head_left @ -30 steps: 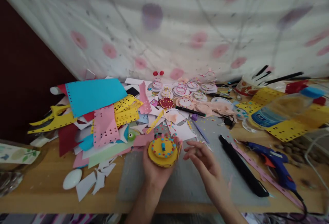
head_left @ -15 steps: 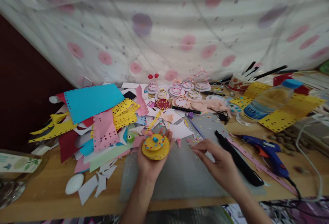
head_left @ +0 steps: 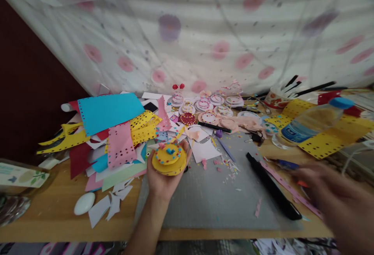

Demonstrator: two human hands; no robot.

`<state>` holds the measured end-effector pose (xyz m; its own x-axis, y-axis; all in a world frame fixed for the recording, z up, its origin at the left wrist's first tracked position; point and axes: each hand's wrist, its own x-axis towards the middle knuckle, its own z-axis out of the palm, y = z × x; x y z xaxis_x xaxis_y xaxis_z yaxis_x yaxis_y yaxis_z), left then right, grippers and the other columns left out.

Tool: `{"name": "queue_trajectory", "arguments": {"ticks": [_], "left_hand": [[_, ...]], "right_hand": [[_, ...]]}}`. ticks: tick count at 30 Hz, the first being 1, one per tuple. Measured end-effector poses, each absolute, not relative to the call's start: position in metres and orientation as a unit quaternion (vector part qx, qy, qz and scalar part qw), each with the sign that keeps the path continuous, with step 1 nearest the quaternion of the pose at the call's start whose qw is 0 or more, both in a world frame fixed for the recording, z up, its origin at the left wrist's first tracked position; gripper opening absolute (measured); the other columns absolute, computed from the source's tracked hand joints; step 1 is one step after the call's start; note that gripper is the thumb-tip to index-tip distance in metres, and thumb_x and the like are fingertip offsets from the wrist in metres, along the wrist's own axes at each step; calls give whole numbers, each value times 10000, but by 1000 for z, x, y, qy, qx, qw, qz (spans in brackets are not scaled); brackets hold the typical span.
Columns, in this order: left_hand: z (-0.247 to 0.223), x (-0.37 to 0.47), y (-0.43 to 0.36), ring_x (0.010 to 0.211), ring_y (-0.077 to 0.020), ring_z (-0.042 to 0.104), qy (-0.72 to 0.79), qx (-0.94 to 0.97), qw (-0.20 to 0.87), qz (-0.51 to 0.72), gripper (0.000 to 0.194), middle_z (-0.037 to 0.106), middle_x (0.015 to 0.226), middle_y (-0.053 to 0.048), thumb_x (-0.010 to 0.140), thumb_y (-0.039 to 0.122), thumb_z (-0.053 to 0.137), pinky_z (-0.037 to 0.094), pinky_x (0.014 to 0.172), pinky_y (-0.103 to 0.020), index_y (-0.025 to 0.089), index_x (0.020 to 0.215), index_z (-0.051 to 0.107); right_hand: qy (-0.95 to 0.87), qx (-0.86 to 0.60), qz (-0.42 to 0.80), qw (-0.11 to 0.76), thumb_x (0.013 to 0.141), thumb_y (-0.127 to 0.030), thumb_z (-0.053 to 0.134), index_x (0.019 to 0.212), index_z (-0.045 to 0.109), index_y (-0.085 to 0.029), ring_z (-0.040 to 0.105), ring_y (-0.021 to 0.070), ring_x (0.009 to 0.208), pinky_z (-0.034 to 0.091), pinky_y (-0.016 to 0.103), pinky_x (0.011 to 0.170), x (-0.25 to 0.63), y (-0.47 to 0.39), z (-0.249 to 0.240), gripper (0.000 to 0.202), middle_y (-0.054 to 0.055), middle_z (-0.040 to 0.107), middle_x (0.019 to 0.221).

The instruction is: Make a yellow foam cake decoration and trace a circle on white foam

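My left hand (head_left: 165,185) is under a small yellow tiered paper cake (head_left: 169,165), holding it on the palm with the fingers curled around its far side. Colourful star dots ring the cake's upper tier, and a blue bit sits on top. At the right, my right hand (head_left: 330,192) is blurred by motion over the blue hot glue gun (head_left: 286,164). It covers most of the gun, leaving the nozzle end in sight; its grip cannot be made out. A black pen-like tool (head_left: 273,186) and a pink dotted paper strip (head_left: 292,188) lie beside that hand.
A grey cutting mat (head_left: 204,204) carries paper scraps and a purple stick (head_left: 226,149). Coloured paper sheets (head_left: 111,112) pile up at left. Several small paper cakes (head_left: 204,105) stand at the back. A clear bottle (head_left: 315,120) with a blue cap is at right.
My right hand has moved from above the mat to the right, over the glue gun. My left hand, with the yellow paper cake, has shifted slightly left.
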<state>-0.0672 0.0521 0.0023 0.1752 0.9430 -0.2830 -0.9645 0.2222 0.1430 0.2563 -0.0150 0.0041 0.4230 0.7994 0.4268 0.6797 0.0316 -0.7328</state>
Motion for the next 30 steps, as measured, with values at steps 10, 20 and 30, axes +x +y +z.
{"name": "queue_trajectory", "arguments": {"ticks": [10,20,30], "left_hand": [[11,-41,40,1171,-312,579,241,10,727,643,498,655,1205,-122,851,488,486,458,971,-488,197,1240,597],[3,-34,39,1220,-322,548,192,-32,747,635,504,629,1237,-156,864,444,488,426,1019,-499,162,1273,571],[-3,-39,38,1233,-337,537,177,-60,757,626,551,612,1239,-212,861,467,486,412,1039,-498,98,1260,568]], "right_hand": [[-710,-368,370,473,941,-416,470,1487,219,-330,450,298,1311,302,539,1086,101,9,4,608,80,380,1507],[-561,-394,443,578,953,-354,457,1362,377,-294,458,245,1301,317,478,1085,100,9,-2,421,88,566,1328],[-447,-457,470,608,909,-338,554,1007,560,-245,399,78,463,314,188,418,111,10,-13,134,-32,584,716]]}}
